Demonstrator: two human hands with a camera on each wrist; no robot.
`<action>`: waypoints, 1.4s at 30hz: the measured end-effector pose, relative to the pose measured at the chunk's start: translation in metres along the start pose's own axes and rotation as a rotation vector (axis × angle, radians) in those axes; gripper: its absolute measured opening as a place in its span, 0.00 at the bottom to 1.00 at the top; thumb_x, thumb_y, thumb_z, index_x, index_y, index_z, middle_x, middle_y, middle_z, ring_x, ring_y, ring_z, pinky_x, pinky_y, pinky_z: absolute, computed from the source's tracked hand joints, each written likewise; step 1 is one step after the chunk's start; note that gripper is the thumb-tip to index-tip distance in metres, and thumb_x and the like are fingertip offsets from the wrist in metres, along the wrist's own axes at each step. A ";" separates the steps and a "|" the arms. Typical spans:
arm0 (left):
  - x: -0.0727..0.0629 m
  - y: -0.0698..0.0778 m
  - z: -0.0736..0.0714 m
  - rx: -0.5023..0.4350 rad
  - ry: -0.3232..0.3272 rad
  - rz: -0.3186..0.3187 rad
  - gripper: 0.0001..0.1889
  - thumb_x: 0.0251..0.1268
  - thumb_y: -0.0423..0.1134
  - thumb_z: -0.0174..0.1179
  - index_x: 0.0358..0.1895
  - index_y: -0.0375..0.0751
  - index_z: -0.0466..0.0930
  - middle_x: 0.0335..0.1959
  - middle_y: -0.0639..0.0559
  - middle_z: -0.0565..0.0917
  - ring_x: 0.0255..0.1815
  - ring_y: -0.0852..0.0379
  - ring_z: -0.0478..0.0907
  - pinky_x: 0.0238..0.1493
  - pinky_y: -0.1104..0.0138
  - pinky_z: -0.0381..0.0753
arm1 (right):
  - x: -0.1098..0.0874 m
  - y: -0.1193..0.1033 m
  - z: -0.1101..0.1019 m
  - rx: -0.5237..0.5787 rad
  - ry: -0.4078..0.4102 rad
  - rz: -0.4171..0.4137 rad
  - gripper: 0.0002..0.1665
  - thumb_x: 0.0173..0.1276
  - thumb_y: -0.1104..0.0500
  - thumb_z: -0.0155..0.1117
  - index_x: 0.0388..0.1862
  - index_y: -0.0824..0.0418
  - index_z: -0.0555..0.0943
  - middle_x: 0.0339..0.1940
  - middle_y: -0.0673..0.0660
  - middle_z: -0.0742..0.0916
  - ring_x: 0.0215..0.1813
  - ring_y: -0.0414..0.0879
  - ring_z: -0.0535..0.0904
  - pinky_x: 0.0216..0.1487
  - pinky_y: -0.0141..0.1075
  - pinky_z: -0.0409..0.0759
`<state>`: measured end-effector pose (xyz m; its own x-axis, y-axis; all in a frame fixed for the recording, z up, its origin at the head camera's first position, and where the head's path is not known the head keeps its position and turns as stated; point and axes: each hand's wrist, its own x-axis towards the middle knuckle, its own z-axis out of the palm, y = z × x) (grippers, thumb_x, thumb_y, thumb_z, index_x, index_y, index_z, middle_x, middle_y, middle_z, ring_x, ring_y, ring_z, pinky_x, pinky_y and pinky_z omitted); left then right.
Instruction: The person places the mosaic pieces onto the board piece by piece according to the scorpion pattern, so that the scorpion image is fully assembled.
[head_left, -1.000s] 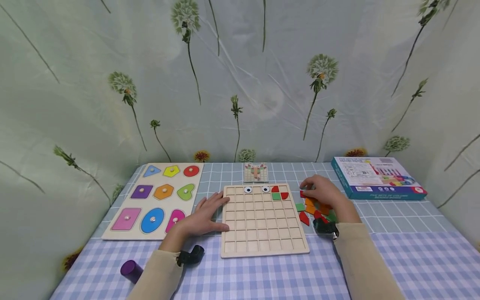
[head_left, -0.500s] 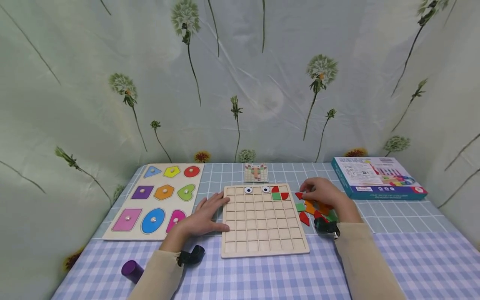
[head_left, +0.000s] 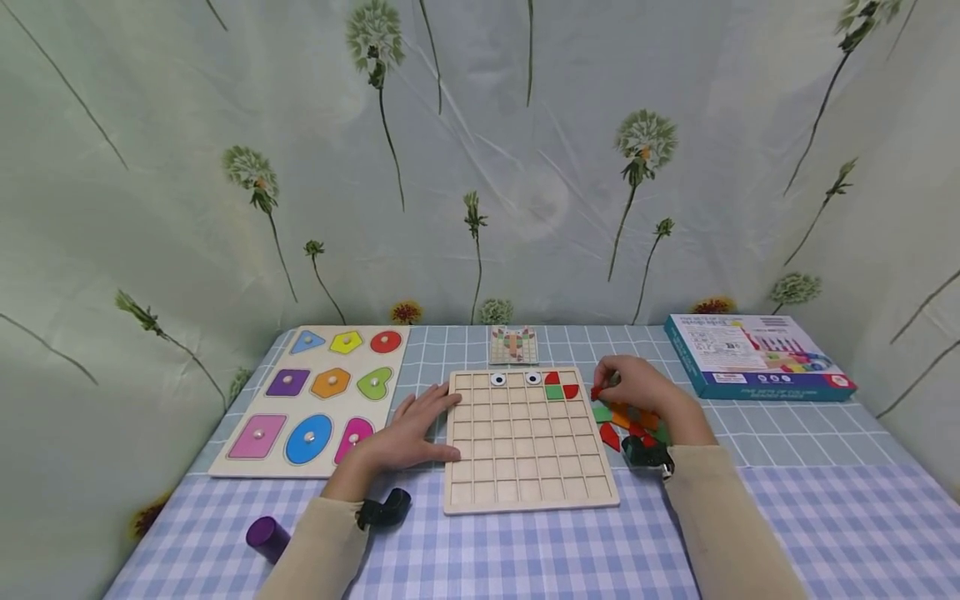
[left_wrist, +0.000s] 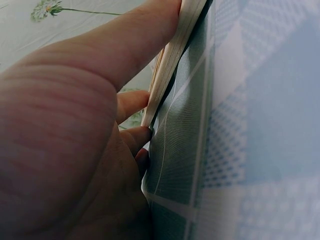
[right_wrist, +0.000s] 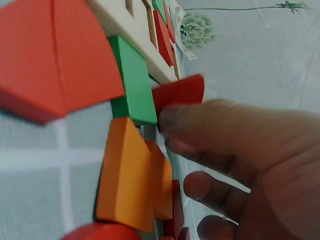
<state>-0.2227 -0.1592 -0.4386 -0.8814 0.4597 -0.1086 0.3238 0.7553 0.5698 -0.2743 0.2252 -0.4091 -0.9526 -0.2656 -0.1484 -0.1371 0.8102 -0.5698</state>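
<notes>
Red piece (right_wrist: 184,91) partly behind right hand (right_wrist: 272,160)

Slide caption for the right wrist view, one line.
Right hand pinches a red piece near the board, a green block and orange blocks.

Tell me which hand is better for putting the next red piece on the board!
Probably the right hand: it pinches a red piece close beside the board. The left hand touches the board's opposite edge, with no piece in it.
</notes>
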 end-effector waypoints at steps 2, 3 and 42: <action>0.000 0.000 0.000 -0.003 0.004 0.005 0.47 0.56 0.57 0.71 0.77 0.51 0.60 0.83 0.48 0.51 0.85 0.46 0.41 0.82 0.44 0.32 | 0.000 0.000 -0.001 0.011 -0.008 0.005 0.06 0.63 0.61 0.69 0.36 0.55 0.80 0.39 0.56 0.83 0.40 0.49 0.76 0.40 0.35 0.76; 0.000 0.000 0.000 -0.001 0.004 0.007 0.47 0.56 0.58 0.71 0.78 0.51 0.60 0.83 0.49 0.50 0.85 0.46 0.41 0.82 0.44 0.32 | 0.001 0.000 -0.002 0.012 -0.012 -0.002 0.06 0.63 0.60 0.69 0.36 0.55 0.80 0.39 0.56 0.84 0.40 0.49 0.76 0.40 0.35 0.77; -0.002 0.000 -0.003 -0.011 -0.014 0.002 0.47 0.56 0.57 0.70 0.78 0.52 0.59 0.84 0.51 0.48 0.85 0.49 0.39 0.83 0.46 0.31 | 0.017 -0.059 0.044 0.041 0.094 -0.145 0.02 0.69 0.60 0.66 0.38 0.57 0.81 0.33 0.53 0.85 0.35 0.45 0.76 0.37 0.35 0.76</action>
<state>-0.2223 -0.1615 -0.4356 -0.8760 0.4675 -0.1185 0.3217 0.7495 0.5785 -0.2709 0.1496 -0.4130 -0.9450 -0.3267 0.0127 -0.2657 0.7447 -0.6122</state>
